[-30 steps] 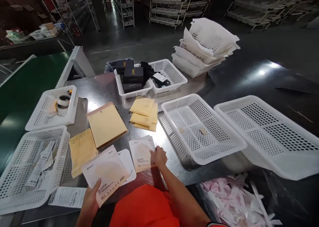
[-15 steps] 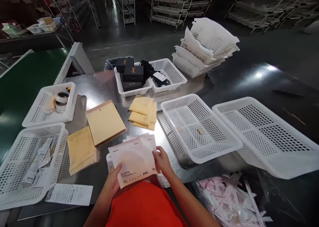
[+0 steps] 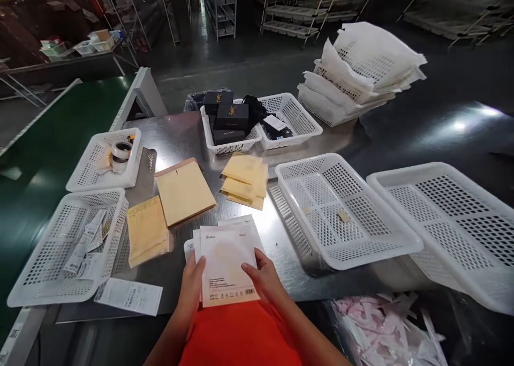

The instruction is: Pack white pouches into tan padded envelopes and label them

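My left hand point(image 3: 191, 281) and my right hand point(image 3: 265, 276) grip a small stack of flat, pale printed packets point(image 3: 227, 264) by its two side edges. The packets have dark lettering at the top and a barcode near the bottom. Both thumbs lie on the front; the fingers behind are hidden. Under and beyond the stack, another white sheet point(image 3: 252, 228) shows. Just past it lie several yellow padded envelopes point(image 3: 243, 181). A larger yellow envelope stack point(image 3: 187, 192) and smaller padded envelopes point(image 3: 148, 229) rest to the left.
White perforated baskets stand around: one with paper slips point(image 3: 40, 269), one with tape rolls point(image 3: 86, 165), one with black boxes point(image 3: 211, 146), and two at right point(image 3: 289, 167) point(image 3: 401, 167). A printed slip point(image 3: 129, 296) lies front left. Stacked lined baskets point(image 3: 357, 76) stand behind. A bag of pinkish strips point(image 3: 381, 328) is below.
The packets, fanned and tilted before, now sit straighter and more evenly stacked between my hands. My right hand has its thumb on the front. The whole view has shifted slightly left.
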A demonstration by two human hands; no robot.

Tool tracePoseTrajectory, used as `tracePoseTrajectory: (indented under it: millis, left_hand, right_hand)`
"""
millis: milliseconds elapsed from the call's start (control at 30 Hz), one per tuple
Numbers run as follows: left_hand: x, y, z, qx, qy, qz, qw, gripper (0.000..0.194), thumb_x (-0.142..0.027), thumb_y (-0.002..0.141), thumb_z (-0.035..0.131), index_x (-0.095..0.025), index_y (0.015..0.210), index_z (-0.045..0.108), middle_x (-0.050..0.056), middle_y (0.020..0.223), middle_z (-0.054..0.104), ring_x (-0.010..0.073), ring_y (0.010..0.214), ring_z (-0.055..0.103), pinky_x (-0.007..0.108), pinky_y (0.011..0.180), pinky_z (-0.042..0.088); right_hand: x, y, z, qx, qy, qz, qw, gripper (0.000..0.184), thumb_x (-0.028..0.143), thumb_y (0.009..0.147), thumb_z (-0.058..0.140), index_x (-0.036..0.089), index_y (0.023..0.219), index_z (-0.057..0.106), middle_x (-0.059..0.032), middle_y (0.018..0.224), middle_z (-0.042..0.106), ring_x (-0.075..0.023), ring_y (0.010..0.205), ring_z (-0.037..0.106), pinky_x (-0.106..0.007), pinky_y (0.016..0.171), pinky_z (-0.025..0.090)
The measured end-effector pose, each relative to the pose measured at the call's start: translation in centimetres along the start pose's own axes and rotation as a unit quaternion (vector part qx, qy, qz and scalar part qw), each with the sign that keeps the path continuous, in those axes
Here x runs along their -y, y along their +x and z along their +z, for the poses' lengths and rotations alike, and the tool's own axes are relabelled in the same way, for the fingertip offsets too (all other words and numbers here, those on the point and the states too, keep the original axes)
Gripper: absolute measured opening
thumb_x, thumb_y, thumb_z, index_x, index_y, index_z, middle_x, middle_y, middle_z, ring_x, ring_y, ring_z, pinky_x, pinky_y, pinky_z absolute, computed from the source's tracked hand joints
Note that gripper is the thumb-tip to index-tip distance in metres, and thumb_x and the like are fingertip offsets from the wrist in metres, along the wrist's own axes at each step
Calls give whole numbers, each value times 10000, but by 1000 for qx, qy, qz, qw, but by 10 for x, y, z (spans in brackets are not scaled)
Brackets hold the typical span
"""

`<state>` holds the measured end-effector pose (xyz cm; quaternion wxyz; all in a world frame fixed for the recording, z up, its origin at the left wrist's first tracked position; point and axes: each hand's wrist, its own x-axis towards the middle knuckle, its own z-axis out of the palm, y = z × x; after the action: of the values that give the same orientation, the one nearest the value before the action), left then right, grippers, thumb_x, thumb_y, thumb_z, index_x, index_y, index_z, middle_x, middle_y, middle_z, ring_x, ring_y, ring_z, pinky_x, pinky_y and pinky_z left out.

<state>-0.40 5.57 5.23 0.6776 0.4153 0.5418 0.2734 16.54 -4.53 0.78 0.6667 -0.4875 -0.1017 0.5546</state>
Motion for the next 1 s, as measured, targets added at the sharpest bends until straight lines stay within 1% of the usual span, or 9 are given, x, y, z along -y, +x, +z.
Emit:
tracePoseTrajectory:
  millis: [100,233,367,533,633,700,800,900,1000]
  left_hand:
    - [-5,-8,-11,35,-85,-75,993,589,-546,651,778,-105,1032,692,176,1025,741,358,1054,664,431,876,547]
    - [-11,-13,-20,18,-105,-80,991,511,-473,648,811,-140,1016,691,120,941,763,319,1007,687,413,860,550]
    - [-12,-13,-23,-6,-115,-71,991,539,-510,637,803,-146,1016,685,125,984,757,315,1021,679,412,880,538]
    - [-2,-15,-12,3,-6,-60,998,654,-696,668,675,-140,1012,697,170,1097,719,342,1090,640,424,953,490]
    - [10,-11,-2,44,53,-22,997,629,-697,766,569,-171,1094,680,167,1181,684,331,1171,592,399,988,458]
    - [19,-1,-3,53,131,-14,990,640,-690,856,403,-164,1098,673,166,1145,693,310,1138,609,375,952,474]
    - [36,23,-18,-4,287,-21,958,588,-553,943,237,-150,1072,646,169,1133,675,300,1106,612,386,938,464]
    - [53,44,-40,-133,386,-67,910,449,-424,888,458,-84,1174,523,280,1281,527,404,1216,504,507,988,388]
    - [67,53,-51,-203,448,-122,862,596,-408,769,655,-54,1200,443,352,1311,427,481,1216,462,561,934,398]
  right_hand:
    - [1,-2,2,8,30,6,999,510,417,587,852,230,1007,632,-75,987,734,-297,933,675,-451,830,559]
    - [4,-8,4,-6,20,0,1000,538,414,601,844,237,1060,626,-88,1025,730,-314,983,667,-460,828,562]
    - [3,-12,4,17,13,18,1000,465,423,616,831,233,1001,652,-89,1025,732,-331,1021,658,-475,849,552]
    - [-10,-12,3,24,49,34,998,570,329,643,818,285,1164,592,-59,1208,675,-288,1092,637,-442,922,527]
    - [-18,-12,1,23,73,60,995,520,331,661,790,272,1135,583,-65,1150,702,-289,1093,639,-444,926,526]
    - [-20,-11,-3,17,61,67,996,499,360,655,786,258,1102,587,-76,1094,720,-305,1083,643,-461,906,536]
    - [-16,-7,-14,-15,32,51,998,521,388,617,806,269,1075,588,-73,1036,734,-320,1042,661,-479,861,554]
    - [-8,0,-26,-61,2,16,998,515,422,607,802,280,1053,589,-60,979,743,-319,1010,673,-476,835,561]
    - [-1,3,-37,-92,-30,-8,995,513,452,625,782,290,1071,588,-55,1009,739,-314,1025,667,-469,842,562]
